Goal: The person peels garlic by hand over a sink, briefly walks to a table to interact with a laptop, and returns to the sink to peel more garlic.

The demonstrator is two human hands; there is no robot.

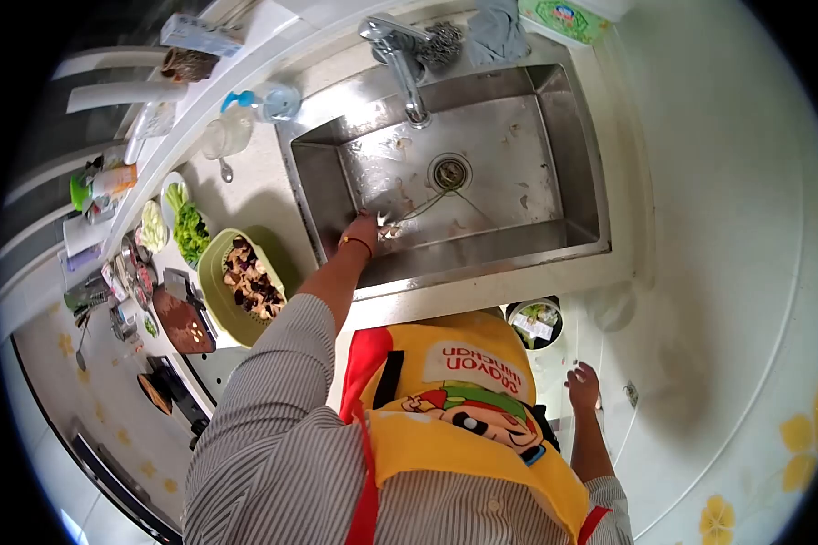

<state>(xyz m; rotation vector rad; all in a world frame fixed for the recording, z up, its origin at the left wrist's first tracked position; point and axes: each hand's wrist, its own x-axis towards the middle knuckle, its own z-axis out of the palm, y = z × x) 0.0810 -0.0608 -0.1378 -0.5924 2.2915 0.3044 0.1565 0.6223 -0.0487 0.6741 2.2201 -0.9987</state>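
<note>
My left hand (361,231) reaches down into the near left corner of the steel sink (581,195). Its fingers look drawn together close to the sink floor, and what they hold, if anything, is too small to make out. Small pale scraps (390,232) lie on the wet metal right beside it. Farther right, the drain (450,173) sits in the sink floor with more bits scattered around it. My right hand (583,386) hangs at my right side with nothing in it, its fingers loosely bent and apart, near a bin (555,341) with waste inside.
Over the sink's far edge stands a faucet (400,68); a steel scrubber (441,44) and grey cloth (497,34) lie beside it. Left on the counter are a green basket (211,282) of chopped dark-and-pale food, leafy greens (190,232), a cutting board (184,322) and a soap bottle (280,102).
</note>
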